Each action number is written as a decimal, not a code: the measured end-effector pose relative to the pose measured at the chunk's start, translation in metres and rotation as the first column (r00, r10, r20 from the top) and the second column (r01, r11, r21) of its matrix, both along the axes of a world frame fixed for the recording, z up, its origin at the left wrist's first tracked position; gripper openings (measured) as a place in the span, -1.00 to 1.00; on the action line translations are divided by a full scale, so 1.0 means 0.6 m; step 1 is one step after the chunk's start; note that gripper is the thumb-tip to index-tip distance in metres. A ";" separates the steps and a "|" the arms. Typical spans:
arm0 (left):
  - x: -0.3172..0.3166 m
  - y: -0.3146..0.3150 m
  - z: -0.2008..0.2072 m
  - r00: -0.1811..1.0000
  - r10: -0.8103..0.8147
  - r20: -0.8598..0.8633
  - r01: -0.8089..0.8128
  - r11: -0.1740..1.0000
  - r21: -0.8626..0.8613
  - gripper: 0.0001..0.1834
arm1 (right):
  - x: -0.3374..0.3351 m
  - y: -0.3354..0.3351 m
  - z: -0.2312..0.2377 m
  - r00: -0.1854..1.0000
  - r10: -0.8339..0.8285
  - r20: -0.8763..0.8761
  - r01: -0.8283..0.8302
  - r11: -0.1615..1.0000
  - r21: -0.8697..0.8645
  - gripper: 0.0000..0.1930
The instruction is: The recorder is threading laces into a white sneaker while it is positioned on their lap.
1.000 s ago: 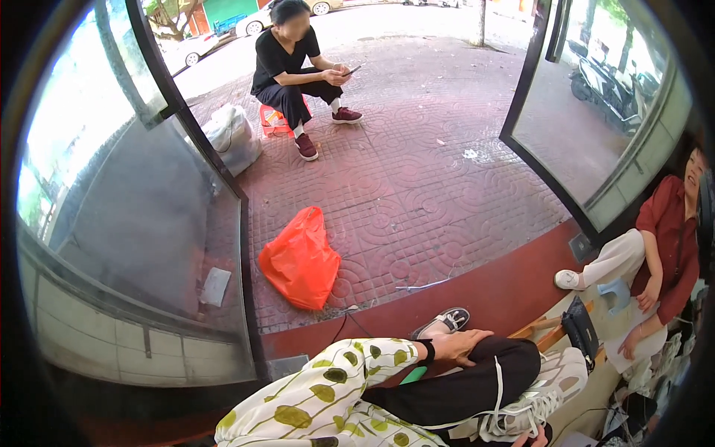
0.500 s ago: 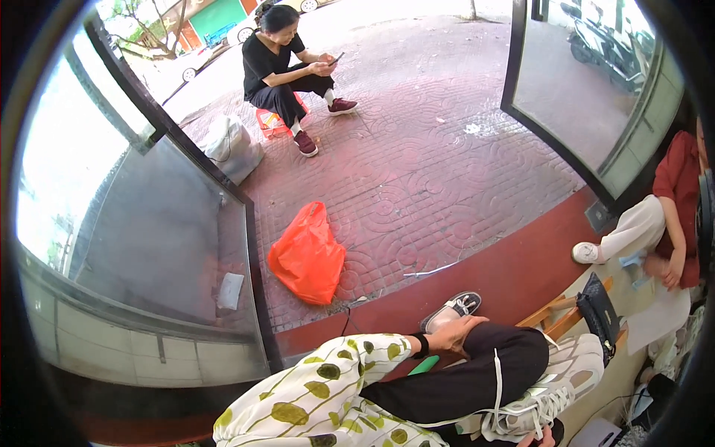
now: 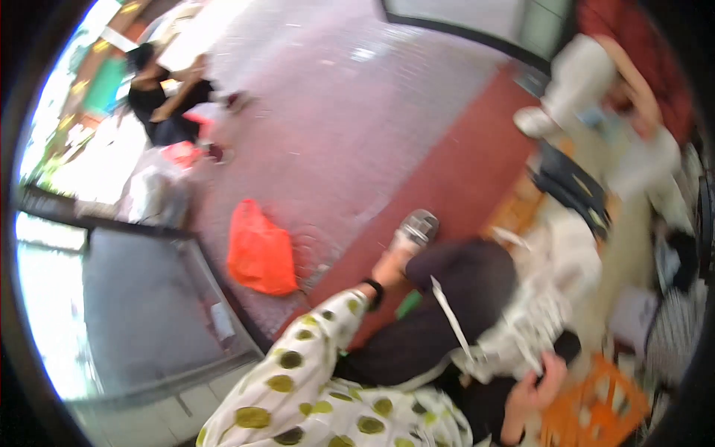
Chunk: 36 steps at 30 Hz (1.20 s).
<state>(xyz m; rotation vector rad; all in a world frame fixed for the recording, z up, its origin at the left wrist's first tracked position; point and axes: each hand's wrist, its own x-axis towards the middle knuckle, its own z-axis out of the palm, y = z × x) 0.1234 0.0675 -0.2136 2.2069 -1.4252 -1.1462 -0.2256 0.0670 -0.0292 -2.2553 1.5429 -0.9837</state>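
Note:
The picture is motion-blurred and tilted. My left hand (image 3: 390, 265) lies on my raised knee in black trousers (image 3: 454, 298); the arm wears a cream sleeve with olive spots and a black wristband. It holds nothing. My right hand (image 3: 538, 381) shows at the lower right, against a white laced shoe (image 3: 525, 328) on my lap, and its grip is blurred. My own foot in a pale shoe (image 3: 417, 227) rests on the red step beyond the knee.
An orange plastic bag (image 3: 260, 250) lies on the brick paving. A glass door panel (image 3: 141, 320) stands at left. One person (image 3: 160, 104) sits outside on a red stool, another in a red top (image 3: 629, 71) at the upper right. An orange crate (image 3: 596, 406) sits by my right hand.
The view has swung and tilted sharply clockwise, blurring everything. My right hand and the orange crate have come into view at the lower right. My left hand stays on the knee.

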 end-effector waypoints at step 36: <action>-0.144 -0.034 0.334 0.940 -0.339 0.040 0.280 0.701 -0.656 -0.88 | 0.025 -0.018 0.048 0.992 0.090 0.084 -0.085 0.995 -0.061 -0.75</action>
